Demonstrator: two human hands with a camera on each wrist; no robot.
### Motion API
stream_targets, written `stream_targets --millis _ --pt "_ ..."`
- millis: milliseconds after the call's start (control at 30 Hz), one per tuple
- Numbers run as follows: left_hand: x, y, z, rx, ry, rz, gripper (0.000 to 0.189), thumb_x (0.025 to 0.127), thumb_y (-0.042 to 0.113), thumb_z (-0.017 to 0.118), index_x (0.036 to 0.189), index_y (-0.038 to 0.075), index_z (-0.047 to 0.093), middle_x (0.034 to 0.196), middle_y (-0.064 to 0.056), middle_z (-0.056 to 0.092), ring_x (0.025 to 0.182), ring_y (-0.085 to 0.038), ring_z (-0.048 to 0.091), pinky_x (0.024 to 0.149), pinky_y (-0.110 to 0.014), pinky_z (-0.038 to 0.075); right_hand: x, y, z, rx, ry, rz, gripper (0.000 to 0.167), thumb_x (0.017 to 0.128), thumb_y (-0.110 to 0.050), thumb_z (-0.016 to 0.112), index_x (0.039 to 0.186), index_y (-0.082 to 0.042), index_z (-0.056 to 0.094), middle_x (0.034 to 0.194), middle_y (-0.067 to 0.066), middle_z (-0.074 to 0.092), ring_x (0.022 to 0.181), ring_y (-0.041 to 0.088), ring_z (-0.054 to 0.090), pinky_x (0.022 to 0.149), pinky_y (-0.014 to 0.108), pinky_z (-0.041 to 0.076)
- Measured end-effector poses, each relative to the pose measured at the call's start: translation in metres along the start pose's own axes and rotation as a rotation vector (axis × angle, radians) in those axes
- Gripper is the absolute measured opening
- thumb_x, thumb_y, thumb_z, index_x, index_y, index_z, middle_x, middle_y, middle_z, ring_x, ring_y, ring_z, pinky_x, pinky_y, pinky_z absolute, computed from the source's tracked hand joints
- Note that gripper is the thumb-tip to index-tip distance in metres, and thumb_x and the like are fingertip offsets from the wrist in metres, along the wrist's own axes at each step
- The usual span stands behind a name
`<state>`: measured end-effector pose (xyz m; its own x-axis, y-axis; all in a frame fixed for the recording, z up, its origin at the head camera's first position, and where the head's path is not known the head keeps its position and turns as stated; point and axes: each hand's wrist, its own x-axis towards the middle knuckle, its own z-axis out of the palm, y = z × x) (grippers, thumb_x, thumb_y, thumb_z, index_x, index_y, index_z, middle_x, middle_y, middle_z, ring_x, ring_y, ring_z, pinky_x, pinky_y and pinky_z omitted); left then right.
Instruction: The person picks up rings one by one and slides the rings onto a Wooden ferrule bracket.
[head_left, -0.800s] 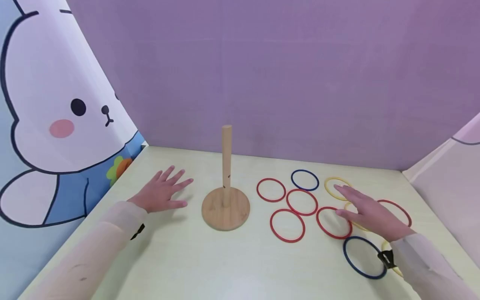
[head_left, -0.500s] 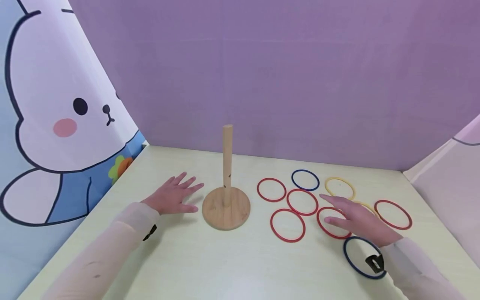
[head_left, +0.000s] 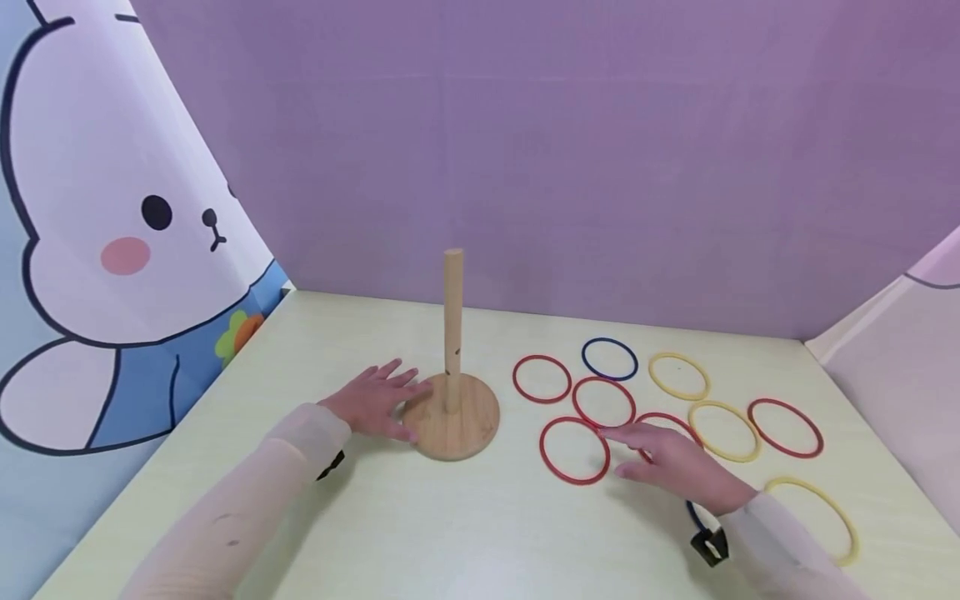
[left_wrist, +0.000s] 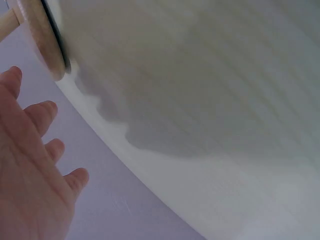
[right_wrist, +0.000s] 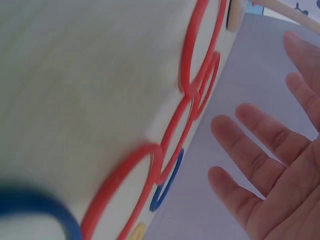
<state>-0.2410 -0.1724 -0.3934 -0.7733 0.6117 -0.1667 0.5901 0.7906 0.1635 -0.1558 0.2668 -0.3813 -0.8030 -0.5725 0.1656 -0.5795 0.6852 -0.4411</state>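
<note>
A round wooden base point(head_left: 465, 429) with an upright wooden peg point(head_left: 453, 317) stands on the table. My left hand point(head_left: 367, 404) is at the left edge of that base, fingers spread, thumb and index overlapping it in the head view. In the left wrist view the left hand point(left_wrist: 30, 170) holds nothing, and the base point(left_wrist: 42, 40) shows beyond its fingertips. My right hand point(head_left: 682, 462) hovers over a red ring point(head_left: 660, 415), its fingertips close to another red ring point(head_left: 574, 482). In the right wrist view, the right hand point(right_wrist: 280, 175) has loosely extended fingers above the red rings point(right_wrist: 120, 185) and holds nothing.
More red rings point(head_left: 542, 402) lie right of the base, with a blue ring point(head_left: 610, 340) behind them. Yellow rings point(head_left: 678, 397) and a further red ring point(head_left: 786, 455) lie farther right. My right sleeve partly covers another blue ring point(head_left: 694, 515). A purple cloth point(head_left: 600, 167) backs the table.
My left hand has moved right, up to the wooden base. The right hand has moved left and nearer over the red rings, uncovering yellow rings. Base and rings stay put.
</note>
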Motion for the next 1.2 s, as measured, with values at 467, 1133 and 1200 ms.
stream_targets --millis 467,1133,1200 --pt "0.008 0.008 0.0 0.024 -0.041 0.029 0.088 0.076 0.061 0.068 0.147 0.017 0.04 0.15 -0.018 0.036 0.138 -0.048 0.021 0.106 -0.065 0.021 0.015 -0.008 0.019 -0.128 -0.15 -0.119 0.025 0.077 -0.014 0.08 0.101 -0.016 0.076 0.097 -0.007 0.07 0.093 0.013 0.064 0.077 0.029 0.053" --pt "0.012 0.009 -0.002 0.028 -0.068 0.022 0.086 0.076 0.058 0.07 0.146 0.017 0.041 0.151 -0.018 0.034 0.138 -0.049 0.021 0.106 -0.065 0.021 0.03 -0.004 0.023 -0.109 -0.264 -0.103 0.024 0.076 -0.002 0.078 0.081 -0.026 0.074 0.079 -0.02 0.059 0.074 -0.002 0.051 0.066 0.02 0.048" --pt "0.013 0.009 -0.002 0.027 -0.07 0.019 0.086 0.076 0.058 0.07 0.146 0.018 0.041 0.151 -0.017 0.034 0.138 -0.049 0.021 0.106 -0.065 0.021 0.032 -0.005 0.023 -0.134 -0.282 -0.123 0.024 0.076 -0.002 0.077 0.08 -0.025 0.072 0.077 -0.02 0.057 0.072 -0.002 0.049 0.066 0.02 0.047"
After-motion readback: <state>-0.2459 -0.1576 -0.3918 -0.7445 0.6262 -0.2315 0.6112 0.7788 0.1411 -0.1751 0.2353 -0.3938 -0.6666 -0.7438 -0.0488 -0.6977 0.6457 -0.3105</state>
